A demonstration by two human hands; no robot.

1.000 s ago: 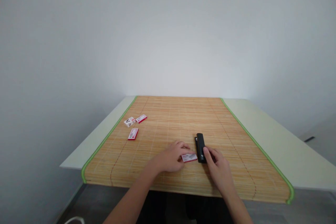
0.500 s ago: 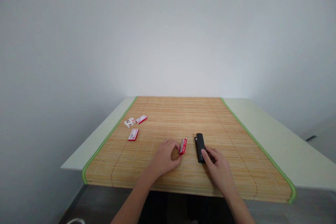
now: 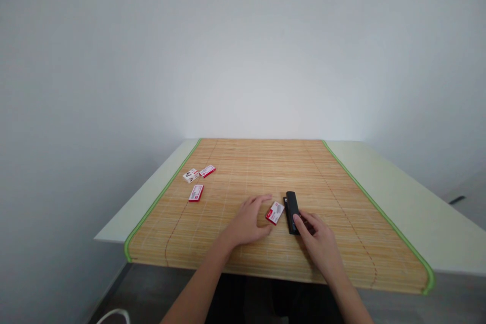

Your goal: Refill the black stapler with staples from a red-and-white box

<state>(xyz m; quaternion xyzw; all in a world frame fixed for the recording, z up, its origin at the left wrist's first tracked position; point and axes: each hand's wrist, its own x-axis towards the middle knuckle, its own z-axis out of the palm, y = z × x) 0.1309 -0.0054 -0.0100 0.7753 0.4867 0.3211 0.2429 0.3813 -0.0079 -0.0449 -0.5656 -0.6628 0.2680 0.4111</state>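
A small red-and-white box point(image 3: 275, 212) lies flat on the bamboo mat, just left of the black stapler. My left hand point(image 3: 250, 223) is beside it with thumb and fingers apart in a C shape, holding nothing. The black stapler point(image 3: 291, 212) rests on the mat, pointing away from me. My right hand point(image 3: 318, 238) grips its near end from the right, the thumb on top; the other fingers are partly hidden behind it.
The bamboo mat point(image 3: 258, 162) with green edging covers the middle of a white table point(image 3: 383, 192). On its left lie two more red-and-white boxes point(image 3: 196, 193) point(image 3: 207, 171) and a white box with dark print point(image 3: 191, 175). A wall stands behind the table.
The small box, which stood on edge in my left hand, now lies flat by the stapler. My left hand has let go and spread its fingers. My right hand stays on the stapler.
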